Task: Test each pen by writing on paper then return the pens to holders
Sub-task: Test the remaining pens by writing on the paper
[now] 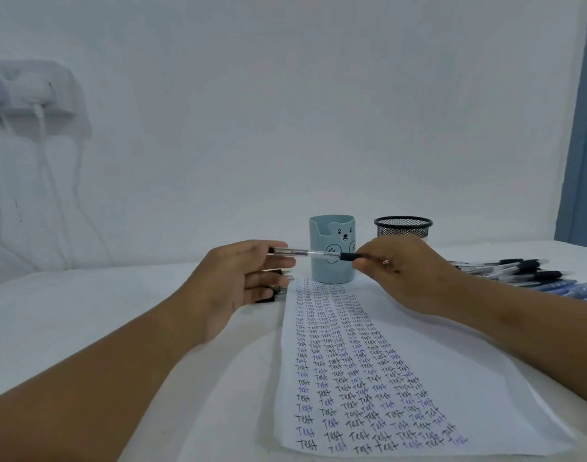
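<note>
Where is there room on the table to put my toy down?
Bare white table lies left of the left hand and the written-on paper sheet. It is crowded at the right edge, where the pile of black and blue pens lies, and behind the paper, by the blue bear cup and black mesh holder.

The light was dim, cool and bluish, even across the white wall (285,95) with no glare. Soft shadows lay under the left forearm (119,378) and beside the wall socket (35,95). Wide-angle distortion bent the door frame (582,128) at the right edge. The socket and the far handwriting on the paper (485,378) looked soft.
</note>
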A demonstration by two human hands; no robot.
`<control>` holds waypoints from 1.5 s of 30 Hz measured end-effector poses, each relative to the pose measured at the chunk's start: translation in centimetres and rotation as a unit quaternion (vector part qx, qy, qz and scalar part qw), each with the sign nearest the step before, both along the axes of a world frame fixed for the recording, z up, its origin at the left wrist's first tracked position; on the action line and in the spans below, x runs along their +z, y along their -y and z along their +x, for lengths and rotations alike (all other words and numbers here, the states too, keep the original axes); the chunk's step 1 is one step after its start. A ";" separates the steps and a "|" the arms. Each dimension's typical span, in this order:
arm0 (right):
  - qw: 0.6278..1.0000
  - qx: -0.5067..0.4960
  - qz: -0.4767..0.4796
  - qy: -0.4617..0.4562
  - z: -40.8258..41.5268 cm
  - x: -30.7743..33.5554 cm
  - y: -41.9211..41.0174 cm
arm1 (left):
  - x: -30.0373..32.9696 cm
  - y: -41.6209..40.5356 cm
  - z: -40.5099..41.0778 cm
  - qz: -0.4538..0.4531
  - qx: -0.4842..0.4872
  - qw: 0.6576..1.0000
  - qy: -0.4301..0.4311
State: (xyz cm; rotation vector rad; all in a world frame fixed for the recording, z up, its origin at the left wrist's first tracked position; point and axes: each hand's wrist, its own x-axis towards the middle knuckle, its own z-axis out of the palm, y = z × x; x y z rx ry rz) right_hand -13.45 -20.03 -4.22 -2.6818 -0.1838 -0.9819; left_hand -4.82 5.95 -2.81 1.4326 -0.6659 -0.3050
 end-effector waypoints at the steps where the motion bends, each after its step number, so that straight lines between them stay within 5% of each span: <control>1: 1.000 -0.001 -0.002 0.003 0.0 0.0 -0.1 | 0.1 0.0 -0.1 -0.012 -0.016 1.000 -0.016; 9: 0.996 0.014 -0.090 -0.021 -0.1 -0.7 0.0 | -0.9 -0.2 0.5 -0.008 -0.029 0.999 -0.015; 31: 0.956 0.025 -0.263 0.128 0.7 0.1 -2.0 | 0.1 1.2 -1.6 -0.043 -0.094 0.994 -0.018; 35: 0.986 -0.030 -0.124 0.106 1.3 0.5 -1.5 | 0.1 1.8 -1.5 -0.044 -0.051 0.998 -0.013; 38: 0.993 -0.012 0.100 0.066 1.6 0.0 -0.7 | -1.2 1.5 -1.2 0.104 0.012 0.983 0.150; 40: 0.966 0.014 0.257 0.015 1.5 -0.4 -0.5 | -2.0 1.1 -0.8 0.259 0.022 0.919 0.295; 42: 0.931 0.033 0.361 -0.047 1.6 -0.6 -0.5 | -2.2 1.0 -0.5 0.351 0.012 0.872 0.341; 45: 0.895 0.026 0.431 -0.114 1.8 -0.4 -0.8 | -1.9 1.2 -0.2 0.359 0.003 0.873 0.330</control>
